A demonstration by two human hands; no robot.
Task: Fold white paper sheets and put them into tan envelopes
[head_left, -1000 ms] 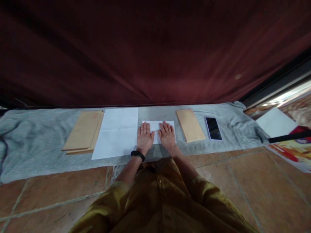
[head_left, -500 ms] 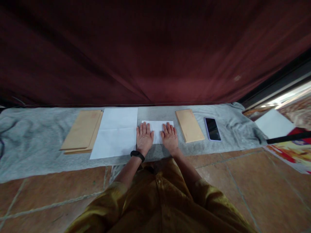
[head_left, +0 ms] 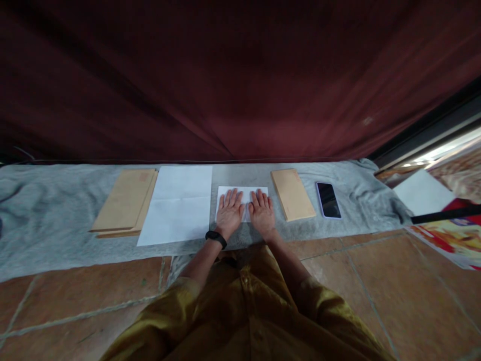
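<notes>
A small folded sheet of white paper [head_left: 245, 194] lies on the grey cloth in front of me. My left hand [head_left: 229, 210], with a black band on its wrist, rests flat on the left part of that paper, fingers stretched out. Flat on its right part lies my right hand [head_left: 262, 212], fingers also stretched and slightly apart. Between the two thumbs a narrow strip of the paper shows. Left of my left hand are larger white sheets [head_left: 180, 200] with a crease across the middle. Brown envelopes [head_left: 293, 194] lie to the right of my right hand.
More brown envelopes [head_left: 122, 200] are stacked at the left. A phone [head_left: 329, 200] in a pale purple case lies on the grey cloth [head_left: 361, 195] at the right. A dark red curtain [head_left: 240, 100] hangs behind. Tiled floor [head_left: 345, 281] runs along the front edge.
My left hand has slid right, from the paper's left edge further onto it, nearer my right hand. My right hand stays about where it was.
</notes>
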